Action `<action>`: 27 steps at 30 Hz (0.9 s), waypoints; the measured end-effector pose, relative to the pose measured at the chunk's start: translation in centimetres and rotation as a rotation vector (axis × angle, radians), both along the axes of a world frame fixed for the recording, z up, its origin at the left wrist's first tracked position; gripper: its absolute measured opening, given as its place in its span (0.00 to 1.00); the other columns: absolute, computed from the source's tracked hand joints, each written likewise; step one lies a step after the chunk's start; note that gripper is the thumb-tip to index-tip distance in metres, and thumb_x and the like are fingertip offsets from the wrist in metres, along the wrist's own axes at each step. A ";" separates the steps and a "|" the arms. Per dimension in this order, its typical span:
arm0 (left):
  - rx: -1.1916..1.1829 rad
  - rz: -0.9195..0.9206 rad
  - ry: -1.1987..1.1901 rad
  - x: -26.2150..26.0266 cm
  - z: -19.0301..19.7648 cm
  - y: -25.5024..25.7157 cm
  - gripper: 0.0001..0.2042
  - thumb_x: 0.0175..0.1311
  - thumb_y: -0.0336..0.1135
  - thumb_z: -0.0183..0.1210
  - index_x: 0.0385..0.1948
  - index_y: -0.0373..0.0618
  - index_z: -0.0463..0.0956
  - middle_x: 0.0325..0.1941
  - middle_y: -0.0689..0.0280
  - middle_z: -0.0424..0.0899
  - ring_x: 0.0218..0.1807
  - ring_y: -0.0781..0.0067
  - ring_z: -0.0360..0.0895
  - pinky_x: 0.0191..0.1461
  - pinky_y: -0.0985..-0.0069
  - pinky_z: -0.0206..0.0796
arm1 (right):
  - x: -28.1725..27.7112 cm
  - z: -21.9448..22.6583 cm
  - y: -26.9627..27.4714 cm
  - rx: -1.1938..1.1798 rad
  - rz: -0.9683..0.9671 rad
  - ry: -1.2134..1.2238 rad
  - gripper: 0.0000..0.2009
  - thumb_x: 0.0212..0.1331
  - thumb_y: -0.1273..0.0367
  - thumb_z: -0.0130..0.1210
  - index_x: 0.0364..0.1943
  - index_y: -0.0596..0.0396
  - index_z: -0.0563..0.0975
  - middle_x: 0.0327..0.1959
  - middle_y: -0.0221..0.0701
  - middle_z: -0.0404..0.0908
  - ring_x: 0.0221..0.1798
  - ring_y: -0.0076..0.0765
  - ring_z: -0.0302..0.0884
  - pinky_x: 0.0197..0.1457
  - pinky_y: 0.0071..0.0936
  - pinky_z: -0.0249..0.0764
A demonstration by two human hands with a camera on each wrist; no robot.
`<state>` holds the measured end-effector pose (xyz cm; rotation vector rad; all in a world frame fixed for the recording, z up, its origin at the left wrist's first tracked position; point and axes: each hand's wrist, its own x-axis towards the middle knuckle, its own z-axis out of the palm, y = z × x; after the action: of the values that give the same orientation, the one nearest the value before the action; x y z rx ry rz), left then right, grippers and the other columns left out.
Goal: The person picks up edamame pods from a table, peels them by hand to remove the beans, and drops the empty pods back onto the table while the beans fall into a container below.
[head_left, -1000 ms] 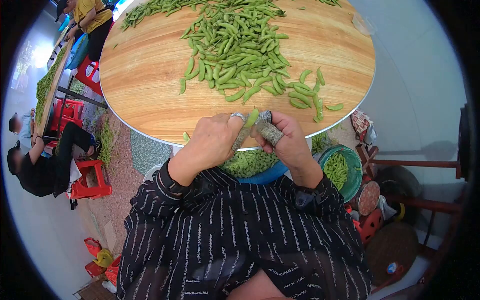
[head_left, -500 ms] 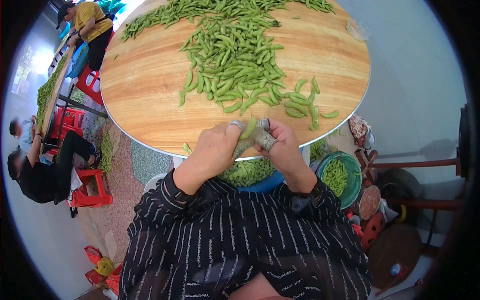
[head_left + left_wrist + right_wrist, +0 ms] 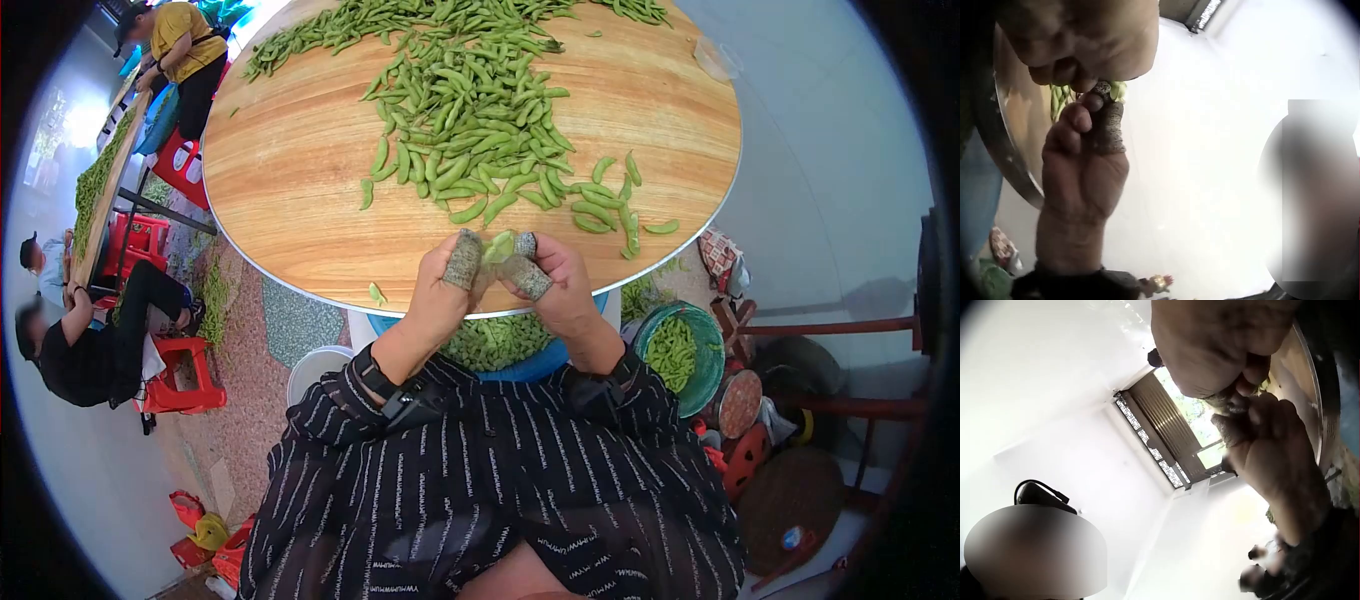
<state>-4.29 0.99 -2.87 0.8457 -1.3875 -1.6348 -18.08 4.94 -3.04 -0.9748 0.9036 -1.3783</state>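
Both hands meet over the table's near edge around a green edamame pod (image 3: 499, 246), its pale inner side showing between the wrapped thumbs. The left hand (image 3: 432, 295) pinches it from the left, a grey knitted cover on its thumb. From the right, the right hand (image 3: 568, 290) grips the pod with similarly covered fingers. A light green bit of the pod (image 3: 1119, 92) shows beside the fingertips in the left wrist view. Beneath the hands, shelled beans (image 3: 497, 345) fill a blue basin (image 3: 535, 368). Beyond them lies a heap of whole pods (image 3: 470, 125) on the round wooden table (image 3: 290, 170).
A green bucket (image 3: 712, 345) holding pods or hulls stands at right, a white bucket (image 3: 310, 375) at left. Several loose pods (image 3: 600, 207) lie right of the heap. People sit and stand at another table (image 3: 98, 205) on the left, by red stools (image 3: 185, 375).
The left hand has rolled outward, so its covered thumb now faces up. The pod, earlier whole between the fingers, now shows split apart. The right hand stays nearly in place.
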 end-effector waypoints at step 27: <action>0.079 -0.220 -0.302 2.1 2.3 -3.4 0.05 0.59 0.33 0.48 0.33 0.45 0.68 0.19 0.71 0.70 0.17 0.85 0.63 0.18 0.88 0.53 | 1.1 2.6 -1.2 -0.238 -0.158 1.053 0.03 0.41 0.78 0.47 0.23 0.60 0.67 0.20 0.39 0.69 0.25 0.43 0.68 0.27 0.33 0.63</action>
<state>-2.16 -2.46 -0.54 1.0502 -1.6822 -1.7924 -17.00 3.74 -0.41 -1.9126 1.6227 -1.0627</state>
